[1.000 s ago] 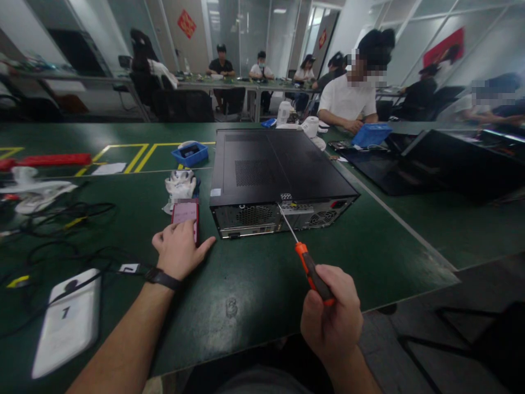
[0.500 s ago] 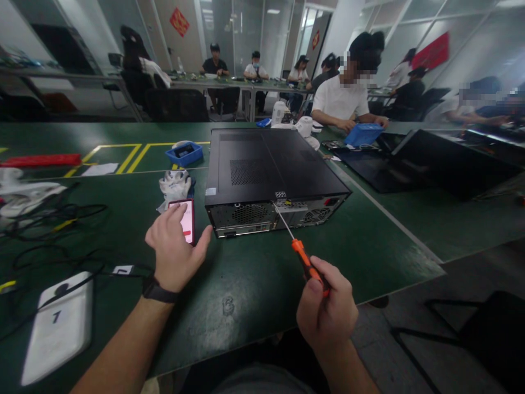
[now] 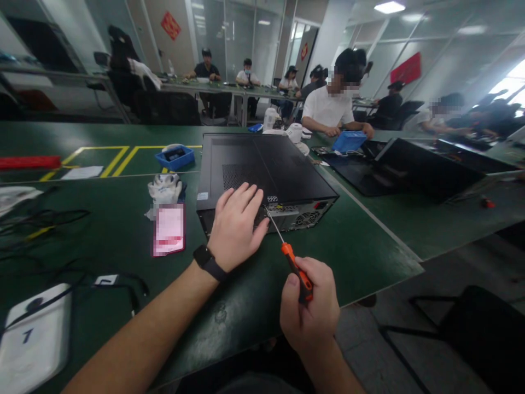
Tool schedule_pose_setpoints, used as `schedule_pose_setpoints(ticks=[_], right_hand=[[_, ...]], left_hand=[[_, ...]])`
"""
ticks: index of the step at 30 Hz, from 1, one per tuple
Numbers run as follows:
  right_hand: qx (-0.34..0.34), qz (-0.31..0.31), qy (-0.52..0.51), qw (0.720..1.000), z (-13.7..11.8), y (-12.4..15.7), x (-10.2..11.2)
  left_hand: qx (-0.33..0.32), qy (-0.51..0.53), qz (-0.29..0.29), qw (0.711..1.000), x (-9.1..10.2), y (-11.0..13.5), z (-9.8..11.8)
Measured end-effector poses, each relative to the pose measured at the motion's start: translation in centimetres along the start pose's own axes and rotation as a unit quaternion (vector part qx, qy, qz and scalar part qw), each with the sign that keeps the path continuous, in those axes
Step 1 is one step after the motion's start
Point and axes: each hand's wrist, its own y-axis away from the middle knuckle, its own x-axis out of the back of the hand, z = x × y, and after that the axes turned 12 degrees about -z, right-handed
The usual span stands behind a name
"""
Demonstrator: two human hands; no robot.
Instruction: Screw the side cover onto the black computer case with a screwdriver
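A black computer case [image 3: 283, 169] lies flat on the green table, its rear panel with vents and a fan grille facing me. My left hand [image 3: 238, 227], a dark watch on its wrist, rests with fingers stretched over the case's near top edge, hiding part of the rear panel. In my right hand [image 3: 314, 303] is a screwdriver [image 3: 298, 273] with an orange and black handle. Its thin shaft slants up to the upper rear edge of the case, beside my left thumb. Whether the tip sits in a screw is too small to tell.
Left of the case lie a phone [image 3: 169, 229], white gloves [image 3: 164, 189] and a blue bin [image 3: 175, 157]. Black cables and a white panel marked 1 [image 3: 35, 339] are further left. Across the table a person holds a blue box [image 3: 348, 142] near dark panels.
My left hand has moved right, from over the phone onto the computer case. The screwdriver stays at the rear edge in my right hand. The whole view has shifted slightly.
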Motion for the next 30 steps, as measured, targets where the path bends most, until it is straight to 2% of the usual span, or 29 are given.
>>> schedule_pose_setpoints(ticks=[3, 9, 15, 20, 26, 30], right_hand=[[-0.005, 0.004, -0.003, 1.000, 0.1, 0.0, 0.0], [-0.048, 0.010, 0.000, 0.999, -0.1, 0.4, -0.2], [-0.021, 0.008, -0.021, 1.000, -0.1, 0.3, -0.4], [-0.069, 0.004, -0.006, 0.998, 0.3, 1.2, -0.6], [-0.052, 0.027, -0.026, 0.998, 0.4, 1.3, -0.8], [-0.073, 0.017, -0.004, 0.997, 0.4, 1.2, -0.7]], left_hand=[[0.004, 0.006, -0.014, 1.000, -0.9, -0.3, -0.3], [0.001, 0.003, 0.017, 1.000, -1.7, -0.1, -0.7], [-0.004, 0.004, 0.033, 0.999, -1.8, -0.2, -0.7], [-0.006, 0.009, 0.045, 0.999, -1.9, -0.2, -0.6], [-0.009, 0.001, 0.039, 0.999, -1.9, -0.1, -0.7], [-0.012, -0.005, 0.039, 0.999, -1.8, -0.1, -0.6]])
